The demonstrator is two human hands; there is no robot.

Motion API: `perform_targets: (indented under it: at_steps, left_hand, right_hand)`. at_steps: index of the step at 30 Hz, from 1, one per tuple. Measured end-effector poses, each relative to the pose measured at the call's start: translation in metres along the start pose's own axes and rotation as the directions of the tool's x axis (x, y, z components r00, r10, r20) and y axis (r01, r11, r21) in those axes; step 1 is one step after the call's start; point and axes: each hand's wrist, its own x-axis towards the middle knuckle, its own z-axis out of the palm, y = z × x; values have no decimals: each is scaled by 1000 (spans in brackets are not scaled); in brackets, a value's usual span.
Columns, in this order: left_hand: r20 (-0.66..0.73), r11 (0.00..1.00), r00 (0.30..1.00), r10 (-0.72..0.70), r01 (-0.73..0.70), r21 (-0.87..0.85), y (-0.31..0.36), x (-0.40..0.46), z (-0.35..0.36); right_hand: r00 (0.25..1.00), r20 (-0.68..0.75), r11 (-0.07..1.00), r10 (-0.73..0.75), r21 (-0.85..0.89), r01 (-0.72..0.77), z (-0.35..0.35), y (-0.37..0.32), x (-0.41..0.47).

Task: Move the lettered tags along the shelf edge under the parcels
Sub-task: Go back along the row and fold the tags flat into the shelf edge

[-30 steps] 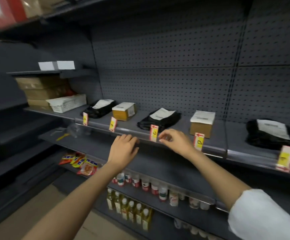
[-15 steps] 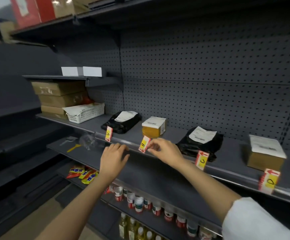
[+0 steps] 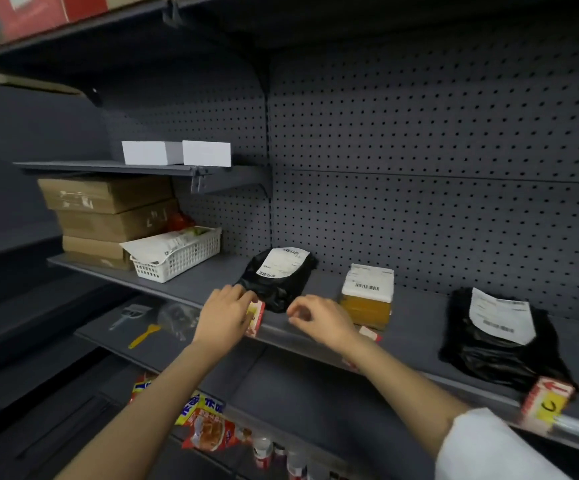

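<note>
1. Left hand [image 3: 224, 315] covers a tag [image 3: 256, 318] on the shelf edge [image 3: 301, 336] — fingers closed on it, I judge.
2. Right hand [image 3: 319, 320], just right of it, is loosely curled, empty; the C tag [image 3: 547, 400] sits far right — shifting seems unfinished.

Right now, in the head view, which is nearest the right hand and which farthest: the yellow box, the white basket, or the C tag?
1. Yellow box, just right of the right hand.
2. White basket, far left.
3. C tag, far right on the shelf edge.
</note>
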Motion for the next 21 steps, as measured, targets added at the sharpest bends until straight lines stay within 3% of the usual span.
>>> perform_targets:
  at_steps: [9,14,21]
  left_hand:
    - [60,914,924,378,-363,-182,-58,55,45]
    - [41,866,978,203,-160,-474,-84,50,53]
    - [103,719,994,-46,105,-687,-106,38,68]
  right_hand:
    - [975,-108,980,195,-19,-199,55,-21,41]
    - [946,-192,965,262,67,-253,87,-49,56]
    - [915,-199,935,350,24,-353,99,-65,72]
